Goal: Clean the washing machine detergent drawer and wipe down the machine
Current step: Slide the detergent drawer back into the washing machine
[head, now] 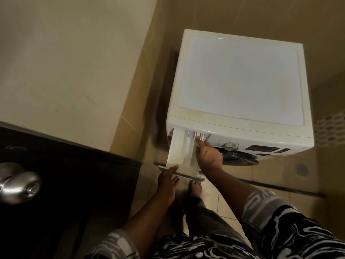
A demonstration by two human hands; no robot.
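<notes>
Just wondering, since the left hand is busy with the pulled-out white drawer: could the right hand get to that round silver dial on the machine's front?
Probably yes. The right hand rests at the white plastic detergent drawer's inner end, close beside the round silver dial, with nothing between them.

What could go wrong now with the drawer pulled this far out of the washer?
1. The detergent drawer is nearly fully extended; the left hand only grips its front panel, so a hard pull could drop it toward the bare foot directly below.
2. The right hand reaches into the rear compartments near the machine's slot; fingers could get pinched if the drawer slides back.
3. Leftover liquid might spill onto the tiled floor.
</notes>
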